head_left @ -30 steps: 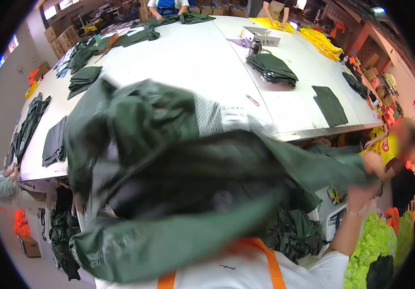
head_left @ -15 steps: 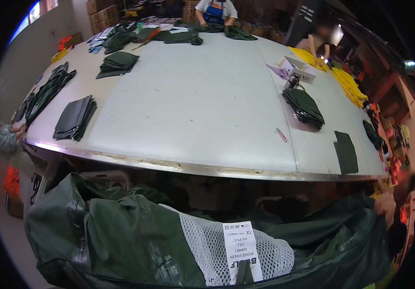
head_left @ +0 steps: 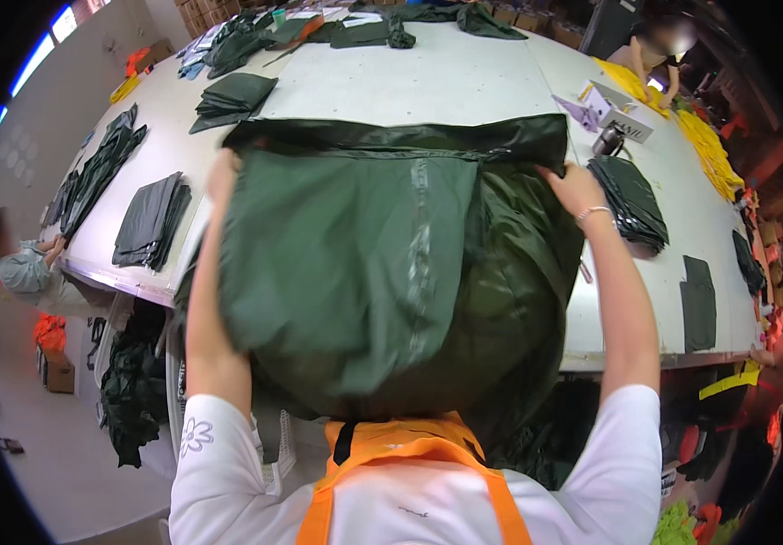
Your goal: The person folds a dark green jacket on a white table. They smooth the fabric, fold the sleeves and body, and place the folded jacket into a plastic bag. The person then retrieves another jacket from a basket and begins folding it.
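Observation:
A dark green rain garment (head_left: 346,245) of shiny coated fabric is stretched wide between my hands. Its upper edge lies over the white table (head_left: 364,82), and the lower part sags toward me over the table's front edge. At the garment's left edge my left hand (head_left: 223,177) is closed on the fabric, a little blurred. My right hand (head_left: 576,191), with a bracelet at the wrist, pinches the upper right corner. A crinkled seam strip runs down the middle of the panel.
Folded dark green garments lie in stacks left (head_left: 151,221) and right (head_left: 628,202). A dark mug (head_left: 609,141) and a white box (head_left: 616,111) stand at the right. One person (head_left: 24,254) works at the left edge, another (head_left: 653,59) at far right beside yellow garments (head_left: 709,150).
Both my hands have come into view. The garment, earlier hanging low in front of the table with white mesh and a label showing, is now raised and spread over the tabletop.

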The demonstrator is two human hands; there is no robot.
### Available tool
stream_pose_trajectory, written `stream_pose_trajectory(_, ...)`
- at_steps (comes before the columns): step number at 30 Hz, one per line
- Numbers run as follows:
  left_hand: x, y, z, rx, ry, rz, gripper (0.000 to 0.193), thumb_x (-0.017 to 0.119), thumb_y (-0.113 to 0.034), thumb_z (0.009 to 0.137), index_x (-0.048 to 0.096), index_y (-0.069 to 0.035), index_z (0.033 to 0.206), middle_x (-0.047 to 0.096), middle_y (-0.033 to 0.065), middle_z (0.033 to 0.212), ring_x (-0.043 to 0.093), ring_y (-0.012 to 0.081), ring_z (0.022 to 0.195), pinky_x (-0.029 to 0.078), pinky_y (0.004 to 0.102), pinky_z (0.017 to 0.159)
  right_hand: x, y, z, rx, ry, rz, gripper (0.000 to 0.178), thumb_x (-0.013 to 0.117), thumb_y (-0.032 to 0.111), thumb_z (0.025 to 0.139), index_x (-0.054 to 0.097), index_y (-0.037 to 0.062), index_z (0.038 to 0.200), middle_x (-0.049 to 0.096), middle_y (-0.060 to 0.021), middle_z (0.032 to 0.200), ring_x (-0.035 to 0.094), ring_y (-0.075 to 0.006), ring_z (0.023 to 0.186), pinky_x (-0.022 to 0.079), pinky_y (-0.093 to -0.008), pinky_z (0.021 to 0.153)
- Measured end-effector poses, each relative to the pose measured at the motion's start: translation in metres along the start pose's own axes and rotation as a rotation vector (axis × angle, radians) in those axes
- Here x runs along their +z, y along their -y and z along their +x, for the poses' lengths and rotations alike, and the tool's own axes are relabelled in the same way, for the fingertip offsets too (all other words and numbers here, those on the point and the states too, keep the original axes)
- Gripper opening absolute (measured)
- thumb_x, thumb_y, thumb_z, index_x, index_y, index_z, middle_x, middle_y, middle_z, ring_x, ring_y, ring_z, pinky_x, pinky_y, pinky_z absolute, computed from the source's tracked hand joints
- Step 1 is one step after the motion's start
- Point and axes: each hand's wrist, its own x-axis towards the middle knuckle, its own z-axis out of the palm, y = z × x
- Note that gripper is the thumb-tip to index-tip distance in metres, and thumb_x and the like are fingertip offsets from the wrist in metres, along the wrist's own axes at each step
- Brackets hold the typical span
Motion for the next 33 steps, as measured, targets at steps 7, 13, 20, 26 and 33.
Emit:
stream_pose_trajectory(7,0.198,-0.099,-0.143,0.025,0.691,0.406,0.057,0.053,-0.034,0.090,0.036,-0.014,0.141,0.051,0.0127,0.133,0.049,0.0308,0.122,0.037,0.0483,0.102,0.241,-0.146,0.037,0.327,0.161,0.012,0.054,0.062,0.045,0.085,0.046,0.0015,0.112,0.060,-0.0237,0.109,0.060,-0.0417,0.095,0.049,-0.0462,0.079)
stream_pose_trajectory(13,0.224,-0.052,-0.181,0.271,0.439,0.739,0.049,0.039,-0.016,0.093,0.035,-0.015,0.142,0.045,0.0058,0.139,0.046,0.0222,0.124,0.037,0.0484,0.102,0.243,-0.149,0.041,0.257,0.196,0.054,0.049,0.063,0.043,0.085,0.046,0.0044,0.111,0.059,-0.0201,0.106,0.061,-0.0390,0.089,0.050,-0.0443,0.074)
stream_pose_trajectory(20,0.143,-0.130,-0.160,0.311,0.311,0.084,0.040,0.057,0.003,0.073,0.058,-0.002,0.113,0.056,0.0175,0.119,0.053,0.0351,0.110,0.043,0.0403,0.093,0.194,-0.139,0.017,-0.069,-0.249,0.005,0.058,0.072,0.027,0.079,0.048,0.0034,0.127,0.049,-0.0211,0.124,0.053,-0.0333,0.106,0.046,-0.0386,0.087)
stream_pose_trajectory(26,0.102,-0.150,-0.229,0.016,0.712,0.065,0.062,0.078,-0.018,0.064,0.054,-0.003,0.120,0.058,0.0174,0.106,0.055,0.0343,0.099,0.045,0.0382,0.087,0.158,-0.025,-0.097,0.427,0.981,1.181,0.029,0.051,0.020,0.096,0.067,-0.0034,0.088,0.067,-0.0071,0.076,0.060,-0.0097,0.062,0.050,-0.0232,0.062)
stream_pose_trajectory(33,0.132,-0.176,-0.206,0.101,0.620,-0.296,0.016,0.070,-0.003,0.074,0.057,0.000,0.084,0.062,0.0107,0.089,0.060,0.0274,0.082,0.048,0.0343,0.074,0.218,0.069,-0.168,0.587,0.902,1.404,0.037,0.043,0.028,0.100,0.060,-0.0031,0.111,0.066,-0.0092,0.103,0.064,-0.0146,0.088,0.051,-0.0262,0.078)
